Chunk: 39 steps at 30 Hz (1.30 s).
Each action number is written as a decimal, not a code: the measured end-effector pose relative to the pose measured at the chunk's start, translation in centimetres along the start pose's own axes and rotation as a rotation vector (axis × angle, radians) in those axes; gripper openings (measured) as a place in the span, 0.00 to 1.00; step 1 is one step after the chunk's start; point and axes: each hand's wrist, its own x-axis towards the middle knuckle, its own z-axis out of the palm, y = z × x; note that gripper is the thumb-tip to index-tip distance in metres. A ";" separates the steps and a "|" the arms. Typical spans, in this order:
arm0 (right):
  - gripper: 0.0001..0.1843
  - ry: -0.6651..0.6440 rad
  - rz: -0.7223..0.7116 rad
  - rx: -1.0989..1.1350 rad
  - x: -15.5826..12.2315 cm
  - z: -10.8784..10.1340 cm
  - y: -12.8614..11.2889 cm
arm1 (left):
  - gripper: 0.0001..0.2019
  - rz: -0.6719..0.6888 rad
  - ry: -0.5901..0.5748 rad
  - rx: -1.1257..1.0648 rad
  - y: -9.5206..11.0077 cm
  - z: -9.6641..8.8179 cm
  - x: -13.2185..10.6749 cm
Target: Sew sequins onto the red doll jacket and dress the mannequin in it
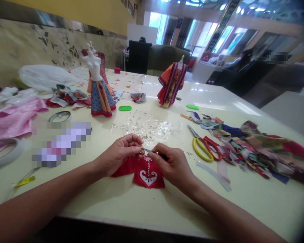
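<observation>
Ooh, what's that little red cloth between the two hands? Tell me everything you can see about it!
The red cloth lies on the pale table, partly hidden by the left hand and right hand. Near its lower edge is a white, heart-like shape with curled tops. A line of pale dots runs above it. One flap spreads left. Whether fingers touch it is unclear.

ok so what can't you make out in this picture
All in the head view:
Left hand: anything at its fingertips is too small to identify.
Slim tool: handle mostly covered by the right hand.
Red cloth: upper part hidden behind the hands.
Left-side object: blurred into blocks.
White roll: cut off by the left edge.
</observation>
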 end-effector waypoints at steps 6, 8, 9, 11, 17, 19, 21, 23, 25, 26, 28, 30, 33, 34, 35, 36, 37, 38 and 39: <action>0.14 -0.041 0.132 0.295 0.2 0.3 -0.6 | 0.09 0.025 0.008 -0.012 0.3 0.3 -0.3; 0.15 -0.048 0.150 0.369 0.2 0.4 -0.7 | 0.09 0.040 0.011 -0.015 0.5 0.4 -0.4; 0.15 -0.052 0.162 0.404 0.2 0.4 -0.8 | 0.09 0.046 0.013 -0.019 0.6 0.5 -0.5; 0.16 -0.059 0.194 0.469 0.2 0.6 -0.9 | 0.09 0.054 0.016 -0.033 0.8 0.6 -0.5; 0.17 -0.035 0.249 0.615 0.1 1.0 -1.3 | 0.11 0.069 -0.001 -0.072 0.6 0.8 -0.5; 0.17 0.025 0.258 0.644 0.4 0.6 -1.3 | 0.12 0.020 -0.045 -0.046 0.1 1.0 -0.7; 0.17 0.104 0.237 0.616 0.6 -0.1 -1.2 | 0.12 -0.032 -0.090 -0.009 -0.2 1.1 -0.9; 0.16 0.151 0.175 0.506 0.6 -0.7 -1.2 | 0.10 -0.011 -0.071 0.015 -0.1 0.9 -1.0; 0.15 0.144 0.100 0.342 0.5 -0.9 -1.1 | 0.08 0.075 0.023 0.031 0.7 0.3 -0.7; 0.14 0.130 0.063 0.250 0.3 -0.8 -1.0 | 0.07 0.120 0.080 0.044 1.2 -0.2 -0.5; 0.13 0.088 -0.019 0.061 0.1 -0.1 -0.9 | 0.04 0.188 0.206 0.078 2.2 -1.0 -0.1; 0.13 0.035 -0.124 -0.116 0.0 0.8 -0.9 | 0.05 0.233 0.289 0.094 3.1 -1.5 0.1; 0.14 -0.052 -0.263 -0.340 0.1 2.1 -1.1 | 0.07 0.236 0.309 0.199 4.1 -1.5 -0.3; 0.14 -0.076 -0.291 -0.409 0.2 2.4 -1.2 | 0.07 0.225 0.304 0.260 4.2 -1.5 -0.6; 0.15 -0.097 -0.309 -0.474 0.3 2.7 -1.4 | 0.07 0.217 0.304 0.328 4.4 -1.5 -1.0; 0.15 -0.111 -0.319 -0.535 0.5 2.9 -1.6 | 0.07 0.214 0.310 0.400 4.4 -1.7 -1.4; 0.15 -0.119 -0.326 -0.586 0.6 3.1 -1.8 | 0.08 0.213 0.321 0.471 4.4 -2.0 -1.8; 0.15 -0.125 -0.332 -0.628 0.7 3.3 -2.0 | 0.08 0.218 0.340 0.537 4.3 -2.3 -2.3; 0.15 -0.132 -0.335 -0.661 0.9 3.5 -2.1 | 0.09 0.222 0.365 0.599 4.1 -2.8 -2.8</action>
